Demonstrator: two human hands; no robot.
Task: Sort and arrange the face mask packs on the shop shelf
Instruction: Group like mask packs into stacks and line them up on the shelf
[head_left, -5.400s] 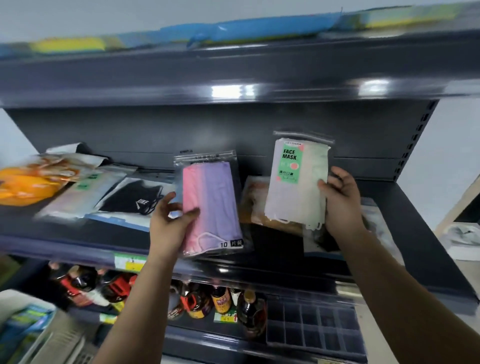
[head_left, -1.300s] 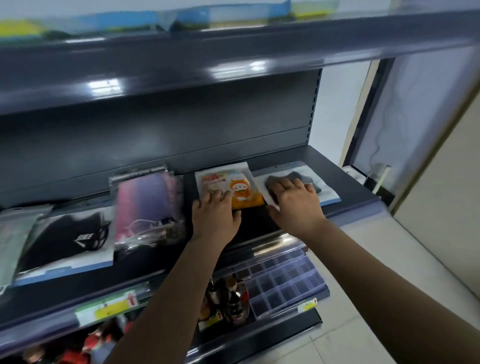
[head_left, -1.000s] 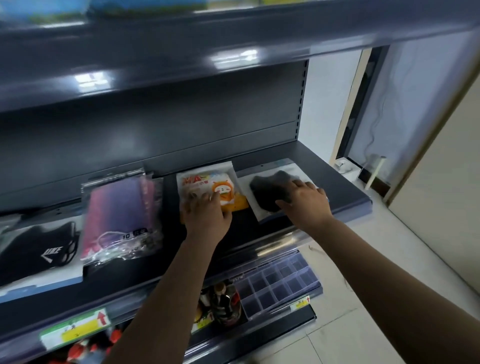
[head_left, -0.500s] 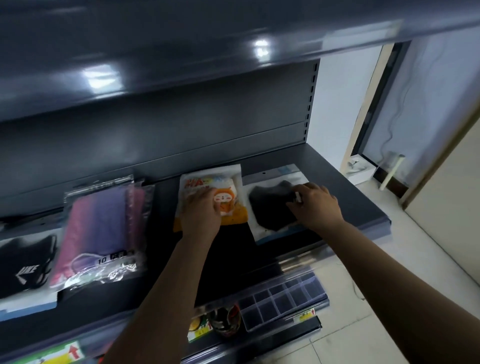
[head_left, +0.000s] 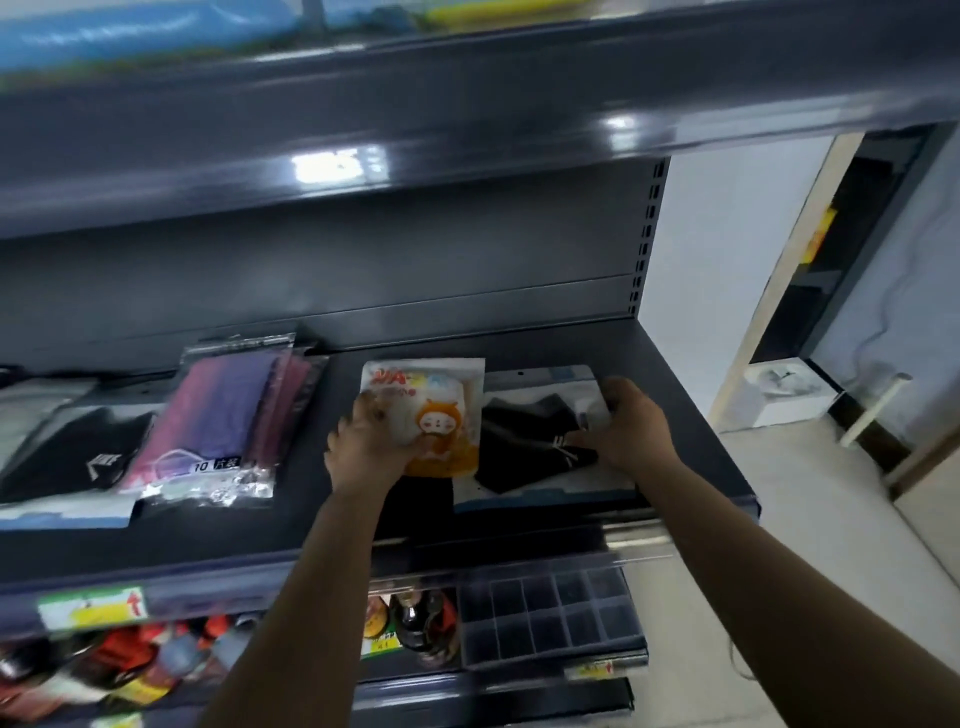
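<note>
On the dark shelf (head_left: 675, 415) lie several mask packs. My left hand (head_left: 366, 441) grips the lower left part of an orange-and-white cartoon mask pack (head_left: 441, 415). My right hand (head_left: 631, 423) holds the right edge of a clear pack with a black mask (head_left: 524, 441), which lies flat just right of the orange one. Further left sits a pink-purple mask pack (head_left: 218, 421) marked "10", and a second black mask pack (head_left: 67, 457) at the left edge.
An upper shelf (head_left: 467, 104) overhangs close above. The lower shelf holds sauce bottles (head_left: 421, 618) and an empty divider tray (head_left: 550, 613). A yellow-green price label (head_left: 93, 608) is on the shelf front. Tiled floor (head_left: 810, 519) and a doorway lie to the right.
The white FACE MASK pack and pink-purple pack, held up earlier, are out of my hands. Over the last second both hands stayed on the orange and black packs, shifting them slightly.
</note>
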